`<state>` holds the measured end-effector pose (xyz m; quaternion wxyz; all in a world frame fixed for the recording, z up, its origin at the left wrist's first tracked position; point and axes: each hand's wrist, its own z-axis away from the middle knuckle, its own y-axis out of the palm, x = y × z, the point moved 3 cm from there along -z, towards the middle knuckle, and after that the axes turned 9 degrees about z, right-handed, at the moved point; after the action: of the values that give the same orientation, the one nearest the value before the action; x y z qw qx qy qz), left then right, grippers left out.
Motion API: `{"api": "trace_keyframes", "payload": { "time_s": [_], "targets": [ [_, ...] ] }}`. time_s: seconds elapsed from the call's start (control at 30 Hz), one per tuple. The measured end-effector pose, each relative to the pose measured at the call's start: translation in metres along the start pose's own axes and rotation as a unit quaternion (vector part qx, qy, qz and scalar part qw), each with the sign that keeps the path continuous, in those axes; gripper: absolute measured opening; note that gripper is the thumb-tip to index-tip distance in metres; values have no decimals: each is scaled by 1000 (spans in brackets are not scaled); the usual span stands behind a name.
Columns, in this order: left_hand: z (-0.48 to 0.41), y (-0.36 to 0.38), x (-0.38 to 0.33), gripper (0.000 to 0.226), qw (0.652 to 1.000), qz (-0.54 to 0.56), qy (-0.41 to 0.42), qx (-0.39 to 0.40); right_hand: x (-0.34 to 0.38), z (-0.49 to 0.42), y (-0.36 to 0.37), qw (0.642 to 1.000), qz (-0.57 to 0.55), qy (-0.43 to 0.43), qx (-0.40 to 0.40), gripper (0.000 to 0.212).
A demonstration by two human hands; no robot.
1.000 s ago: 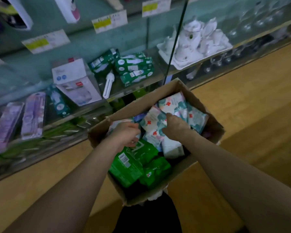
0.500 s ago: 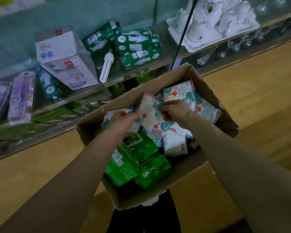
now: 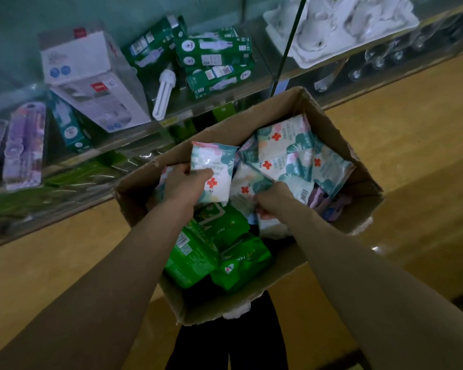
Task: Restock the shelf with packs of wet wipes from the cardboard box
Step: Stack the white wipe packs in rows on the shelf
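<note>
An open cardboard box [image 3: 340, 134] sits in front of me, filled with wet wipe packs. White-and-teal packs with red crosses [image 3: 284, 153] lie at its far side, green packs [image 3: 214, 255] at its near side. My left hand [image 3: 183, 184] grips one white-and-teal pack [image 3: 214, 170] and holds it upright above the box's left part. My right hand [image 3: 271, 198] is down among the packs in the middle, fingers curled round the edge of another white pack [image 3: 245, 186]. The glass shelf [image 3: 134, 134] stands just beyond the box.
On the shelf lie green bulb boxes [image 3: 217, 60], a loose white bulb [image 3: 165, 92], a white carton [image 3: 91, 81] and purple blister packs [image 3: 24, 145]. A white tea set [image 3: 340, 25] sits to the right behind a glass divider. Green packs [image 3: 64, 180] fill the lower shelf. Wooden floor lies right.
My left hand has lifted one white-and-teal pack up out of the box. My right hand has moved down and toward me onto another pack. The view has tilted closer to the box.
</note>
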<state>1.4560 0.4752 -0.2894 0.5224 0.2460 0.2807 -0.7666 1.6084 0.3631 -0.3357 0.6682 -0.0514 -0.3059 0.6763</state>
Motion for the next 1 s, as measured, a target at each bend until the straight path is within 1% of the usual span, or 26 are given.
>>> {"api": "trace_keyframes", "payload": {
  "time_s": [0.03,0.1,0.2,0.27,0.33,0.4,0.43,0.5,0.53,0.6,0.67,0.73,0.83,0.93,1.0],
  "targets": [
    [-1,-1,1,40,1000,-2,5,1,2,1,7,1000,-27,3,-8,26],
    [-2,-2,4,36,1000,3,6,3,5,-2,23,999,-39,-6,3,29],
    [-2,-2,7,34,1000,8,4,16,11,-2,40,999,-4,-26,29,38],
    [-3,1,10,35,1000,3,10,23,14,-4,40,996,73,-42,0,37],
    [-2,2,12,35,1000,5,14,21,17,-5,35,992,109,-50,-47,32],
    [0,2,10,34,1000,15,13,21,20,-1,28,992,83,-57,-72,27],
    [2,2,8,33,1000,24,9,18,20,1,26,995,48,-59,-69,23],
    [10,1,0,31,999,40,-4,8,20,11,17,993,-64,-63,-71,19],
    [15,2,-5,31,998,53,-11,9,19,19,10,986,-130,-65,-78,18],
    [30,6,-16,31,996,82,-24,24,18,39,-8,966,-228,-60,-104,13],
    [46,10,-25,31,994,100,-29,35,17,65,-27,948,-287,-64,-123,16],
    [65,14,-31,24,992,115,-27,46,16,92,-46,925,-340,-79,-151,10],
    [97,22,-35,16,988,133,-25,72,7,138,-70,871,-446,-94,-185,15],
    [133,31,-31,20,977,166,-52,126,-13,186,-87,815,-526,-96,-224,24],
    [161,38,-28,23,966,185,-71,165,-26,218,-93,774,-576,-99,-244,26]
  ]
}}
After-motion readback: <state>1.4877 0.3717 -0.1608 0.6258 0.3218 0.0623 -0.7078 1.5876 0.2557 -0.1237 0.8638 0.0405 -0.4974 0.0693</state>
